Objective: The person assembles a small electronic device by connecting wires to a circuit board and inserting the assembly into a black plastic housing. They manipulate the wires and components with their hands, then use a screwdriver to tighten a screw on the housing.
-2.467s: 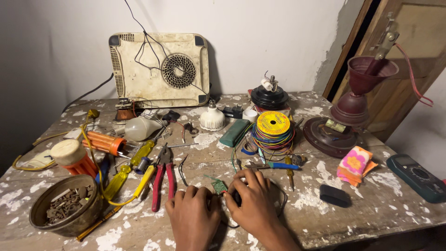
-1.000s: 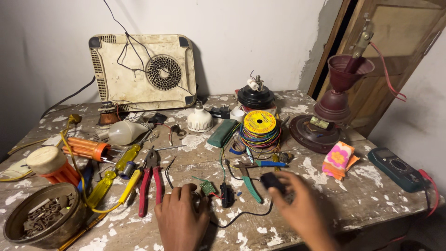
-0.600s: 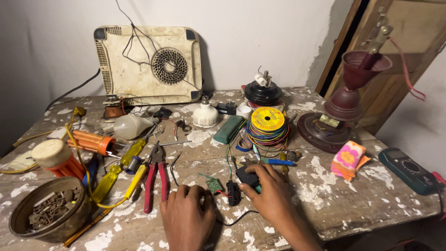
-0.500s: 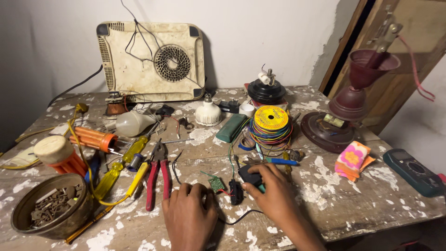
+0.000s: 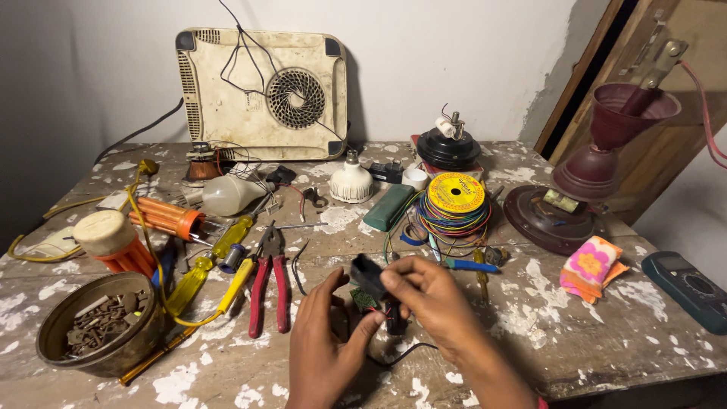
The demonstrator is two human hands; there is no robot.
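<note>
Since 0.5 s ago, right hand [image 5: 432,299] has lifted the small black casing [image 5: 369,274] off the table; fingertips pinch it above the green circuit board [image 5: 364,298]. Left hand [image 5: 324,341], fingers curled loosely, touches beneath at 7 o'clock. Red-handled pliers [image 5: 266,282] at 9 o'clock; wire spool [image 5: 455,203] farther, 1 o'clock.

A paint-spattered wooden workbench [image 5: 575,333] carries red-handled pliers [image 5: 268,279]; left of them a tin bowl of screws [image 5: 98,322], right a wire spool stack [image 5: 455,206].
</note>
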